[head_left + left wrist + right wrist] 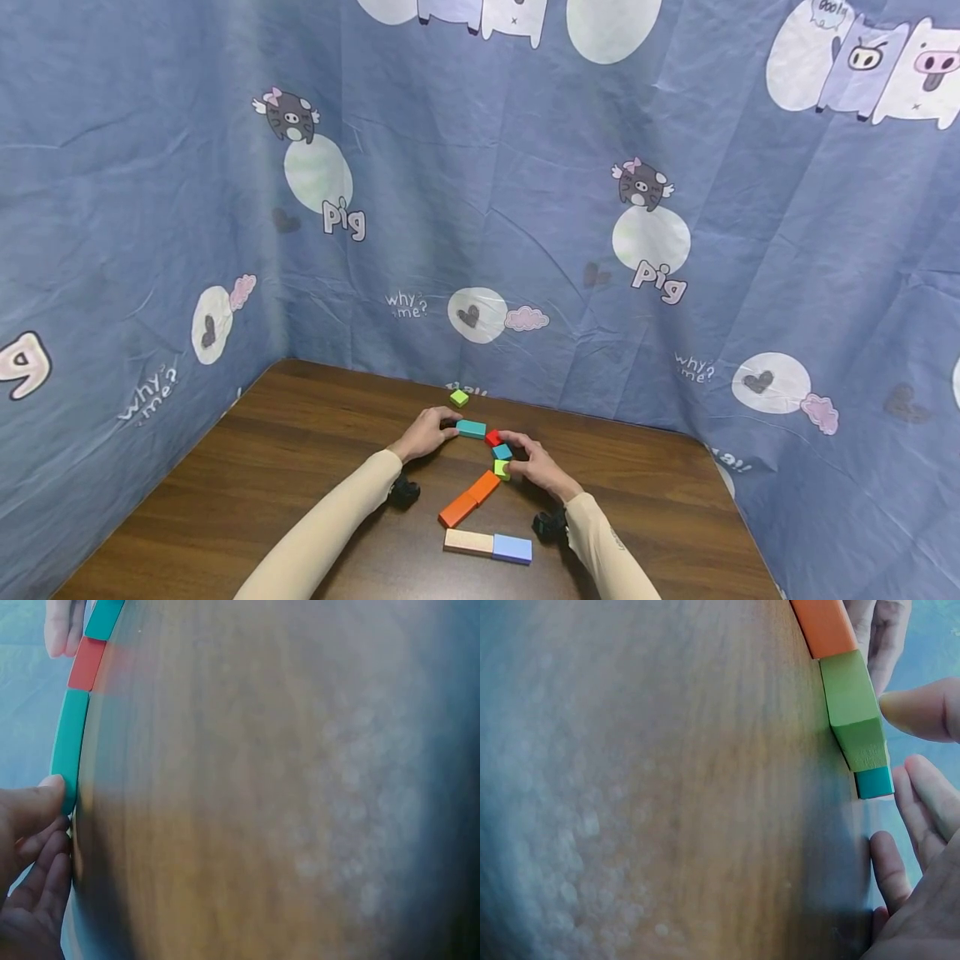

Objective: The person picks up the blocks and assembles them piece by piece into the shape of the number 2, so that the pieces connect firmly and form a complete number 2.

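Note:
My left hand point(425, 433) is at the left end of a long teal block point(471, 429), pinching that end between thumb and fingers. In the left wrist view the thumb lies against the same teal block point(69, 742). To its right, a red block point(492, 437), a blue block point(502, 452) and a yellow-green block point(501, 470) form a curving row. Along this row's right side rests my right hand point(542, 468), its index finger by the red block and its thumb touching the green block point(849, 690). Its other fingers are extended.
Two orange blocks point(468, 498) lie end to end, continuing the curve toward the front. Nearer still are a pale wooden block point(468, 542) and a light blue block point(512, 549), end to end. Another yellow-green block point(459, 397) sits at the table's back edge, near the patterned curtain point(525, 208).

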Demonstrator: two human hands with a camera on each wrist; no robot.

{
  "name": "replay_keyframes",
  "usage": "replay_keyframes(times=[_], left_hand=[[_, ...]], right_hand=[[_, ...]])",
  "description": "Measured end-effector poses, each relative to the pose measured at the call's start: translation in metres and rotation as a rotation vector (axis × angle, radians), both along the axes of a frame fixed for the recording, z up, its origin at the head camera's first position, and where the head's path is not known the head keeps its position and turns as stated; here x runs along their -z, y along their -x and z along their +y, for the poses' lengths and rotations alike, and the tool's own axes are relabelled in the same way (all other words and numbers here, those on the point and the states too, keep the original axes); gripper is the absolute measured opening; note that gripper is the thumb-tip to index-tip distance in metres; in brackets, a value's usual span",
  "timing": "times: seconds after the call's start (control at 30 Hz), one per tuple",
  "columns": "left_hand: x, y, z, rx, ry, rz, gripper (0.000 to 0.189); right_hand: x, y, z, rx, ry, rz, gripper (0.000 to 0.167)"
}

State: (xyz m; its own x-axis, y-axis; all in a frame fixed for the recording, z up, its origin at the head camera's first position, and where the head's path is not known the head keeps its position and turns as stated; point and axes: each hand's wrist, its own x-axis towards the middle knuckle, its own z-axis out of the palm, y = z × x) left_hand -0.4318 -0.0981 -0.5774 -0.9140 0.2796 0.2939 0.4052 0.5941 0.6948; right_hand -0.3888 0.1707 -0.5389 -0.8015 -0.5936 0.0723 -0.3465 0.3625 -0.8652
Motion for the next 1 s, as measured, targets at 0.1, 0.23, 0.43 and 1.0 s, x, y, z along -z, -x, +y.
replay_keyframes(times=[0.1,0.23,0.43,1.0], left_hand=[[-0.0001,0.0014,0.0,0.007,-0.002,-0.001,0.027],[-0.0016,0.001,-0.0003,0.018,0.004,-0.007,0.028],[-0.0013,0.0009,-0.0006,0.01,0.008,-0.009,0.029],[-0.0024,0.0023,-0.0045,0.011,-0.059,-0.092,0.031]], right_hand=[[-0.0011,-0.0007,-0.0003,0.019,-0.007,-0.001,0.06],[-0.0011,-0.0002,-0.0005,0.022,-0.009,-0.002,0.06],[0.0006,0.001,0.0004,0.008,-0.011,0.005,0.06],[0.0011,-0.0034,0.0,0.061,-0.017,-0.026,0.06]])
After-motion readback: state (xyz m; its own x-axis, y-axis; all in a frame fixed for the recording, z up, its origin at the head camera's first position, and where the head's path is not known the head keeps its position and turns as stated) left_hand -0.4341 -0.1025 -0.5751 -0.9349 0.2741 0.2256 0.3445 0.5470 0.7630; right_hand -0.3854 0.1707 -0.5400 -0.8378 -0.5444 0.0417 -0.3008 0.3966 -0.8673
